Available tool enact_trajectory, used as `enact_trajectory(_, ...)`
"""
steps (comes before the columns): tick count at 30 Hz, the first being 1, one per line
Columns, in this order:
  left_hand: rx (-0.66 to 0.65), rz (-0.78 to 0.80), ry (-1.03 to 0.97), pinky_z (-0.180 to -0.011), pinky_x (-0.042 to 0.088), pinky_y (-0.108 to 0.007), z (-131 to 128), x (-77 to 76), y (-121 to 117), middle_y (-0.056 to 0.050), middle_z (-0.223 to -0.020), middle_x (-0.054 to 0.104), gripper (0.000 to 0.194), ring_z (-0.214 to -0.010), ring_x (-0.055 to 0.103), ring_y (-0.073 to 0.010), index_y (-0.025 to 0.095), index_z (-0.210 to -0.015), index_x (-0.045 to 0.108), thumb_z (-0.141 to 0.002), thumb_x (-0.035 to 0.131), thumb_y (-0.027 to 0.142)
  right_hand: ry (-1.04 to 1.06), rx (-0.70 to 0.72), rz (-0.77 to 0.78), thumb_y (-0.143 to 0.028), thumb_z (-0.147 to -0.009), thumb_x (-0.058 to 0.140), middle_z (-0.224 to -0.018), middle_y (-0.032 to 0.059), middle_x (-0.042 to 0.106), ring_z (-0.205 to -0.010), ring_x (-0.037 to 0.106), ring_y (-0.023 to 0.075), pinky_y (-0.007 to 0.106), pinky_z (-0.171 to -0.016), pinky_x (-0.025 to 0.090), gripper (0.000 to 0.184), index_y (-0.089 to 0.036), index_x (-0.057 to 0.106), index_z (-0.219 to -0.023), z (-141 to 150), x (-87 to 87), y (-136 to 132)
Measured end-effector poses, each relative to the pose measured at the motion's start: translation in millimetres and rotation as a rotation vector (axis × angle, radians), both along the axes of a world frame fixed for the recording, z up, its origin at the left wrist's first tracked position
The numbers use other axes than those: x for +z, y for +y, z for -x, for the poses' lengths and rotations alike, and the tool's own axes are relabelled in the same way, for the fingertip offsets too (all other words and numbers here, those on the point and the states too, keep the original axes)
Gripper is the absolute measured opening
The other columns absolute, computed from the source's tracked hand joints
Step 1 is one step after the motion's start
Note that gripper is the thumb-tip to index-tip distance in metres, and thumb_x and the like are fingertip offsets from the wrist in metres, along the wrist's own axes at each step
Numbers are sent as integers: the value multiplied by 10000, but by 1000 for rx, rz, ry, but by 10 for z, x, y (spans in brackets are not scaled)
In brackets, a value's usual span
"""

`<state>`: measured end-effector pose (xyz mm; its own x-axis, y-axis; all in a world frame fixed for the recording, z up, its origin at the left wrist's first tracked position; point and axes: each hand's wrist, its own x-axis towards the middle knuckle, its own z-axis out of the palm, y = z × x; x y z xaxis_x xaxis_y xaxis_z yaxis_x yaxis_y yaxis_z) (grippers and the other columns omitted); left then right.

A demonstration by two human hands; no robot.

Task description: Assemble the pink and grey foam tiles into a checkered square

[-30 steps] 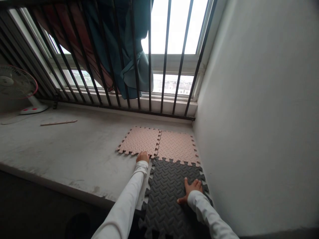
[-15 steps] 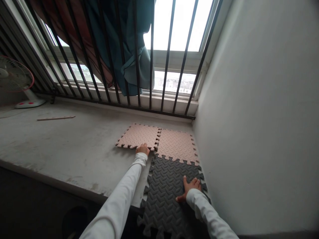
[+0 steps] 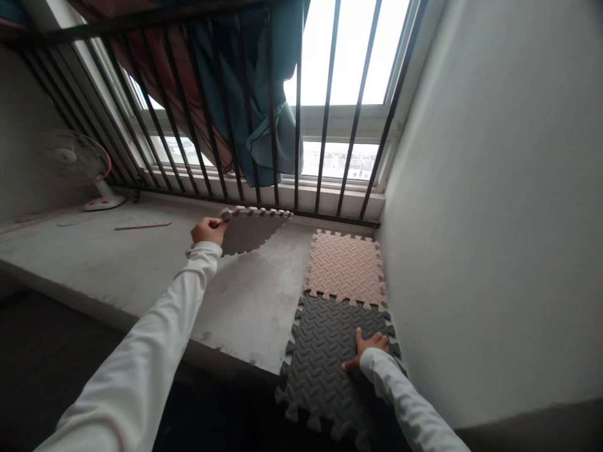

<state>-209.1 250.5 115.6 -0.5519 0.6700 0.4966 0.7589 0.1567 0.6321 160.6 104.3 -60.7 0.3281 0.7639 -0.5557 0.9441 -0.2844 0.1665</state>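
My left hand is closed on the edge of a pink foam mat tile, which is lifted off the ledge and tilted so its plain underside shows. My right hand lies with fingers spread on a black foam mat tile with a ridged pattern and toothed edges. The black tile's near end reaches past the ledge's front edge. Beyond it, a second pink foam tile lies flat against the black tile's far edge, near the wall.
A concrete ledge runs leftward, with a drop at its front. Dark metal railings stand before the window, with blue and pink curtains behind. White wall bounds the right. A fan and thin strip sit at left.
My left hand has lifted the left pink tile away from the other pink tile and moved it left, tipping it up. My right hand stays on the black tile. The view has shifted left.
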Motion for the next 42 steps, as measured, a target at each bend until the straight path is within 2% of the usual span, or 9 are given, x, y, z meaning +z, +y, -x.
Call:
enact_trajectory(2, 68, -48, 23, -665, 412, -244, 218, -143, -307, -48, -738, 629, 276, -688, 556, -135, 110, -803, 590, -618, 549, 312, -9, 7, 1, -636, -385, 625, -1363, 211, 177, -1228, 117, 409, 552, -964, 113, 1151, -199, 137, -1332, 5, 25, -3)
enact_trajectory(5, 40, -9, 129, -673, 423, -239, 446, -643, -837, -54, -720, 629, 226, -697, 565, -149, 139, -775, 590, -620, 519, 286, -25, 11, 19, -645, -375, 622, -1363, 217, 168, -1226, 127, 411, 563, -957, 118, 1169, -199, 123, -1333, 10, 45, 0)
enact_trajectory(9, -143, 307, 247, -704, 423, -236, 592, -1434, -1474, -43, -778, 635, 161, -746, 565, -151, 194, -733, 579, -663, 453, 267, -25, 17, 8, -657, -390, 605, -1347, 247, 183, -1215, 157, 422, 577, -930, 172, 1153, -174, 146, -1330, 6, 28, 17)
enact_trajectory(11, -197, 477, 229, -707, 418, -221, 619, -1704, -1685, -37, -804, 633, 152, -756, 567, -140, 202, -754, 575, -668, 455, 240, -33, 17, 8, -659, -397, 599, -1340, 254, 195, -1208, 176, 424, 582, -916, 194, 1147, -167, 148, -1330, 1, 9, 30)
enact_trajectory(13, -202, 595, 202, -706, 411, -214, 624, -1846, -1809, -36, -849, 629, 160, -787, 566, -138, 204, -790, 572, -680, 457, 226, -51, 32, 21, -666, -411, 587, -1339, 254, 198, -1206, 184, 423, 582, -917, 189, 1143, -165, 132, -1332, -1, -5, 43)
enact_trajectory(19, -185, 743, 272, -712, 393, -243, 592, -1892, -1857, -50, -903, 619, 187, -838, 549, -164, 206, -808, 574, -731, 404, 196, -98, 67, 70, -686, -434, 562, -1344, 240, 196, -1209, 177, 420, 596, -919, 142, 1137, -194, 79, -1338, 0, -10, 69)
enact_trajectory(34, -272, 670, 325, -798, 374, -255, 676, -2081, -1843, -67, -960, 609, 277, -924, 513, -169, 183, -877, 603, -766, 349, 184, -35, -49, -19, -579, -430, 651, -1357, 233, 162, -1238, 132, 376, 532, -952, 161, 1093, -186, 161, -1324, 50, 46, 25)
enact_trajectory(38, -254, 715, 319, -770, 383, -270, 650, -2019, -1872, -61, -966, 602, 273, -910, 520, -166, 197, -889, 594, -754, 357, 188, -26, -27, -11, -592, -427, 645, -1356, 221, 181, -1229, 151, 389, 530, -957, 165, 1093, -198, 164, -1326, 60, 100, 9)
enact_trajectory(42, -155, 727, 447, -799, 348, -388, 389, -1814, -1848, -83, -1017, 587, 253, -970, 485, -237, 201, -804, 627, -706, 396, 173, -5, -40, -19, -570, -384, 679, -1354, 245, 163, -1228, 138, 399, 526, -953, 187, 1143, -172, 167, -1326, 45, 72, 17)
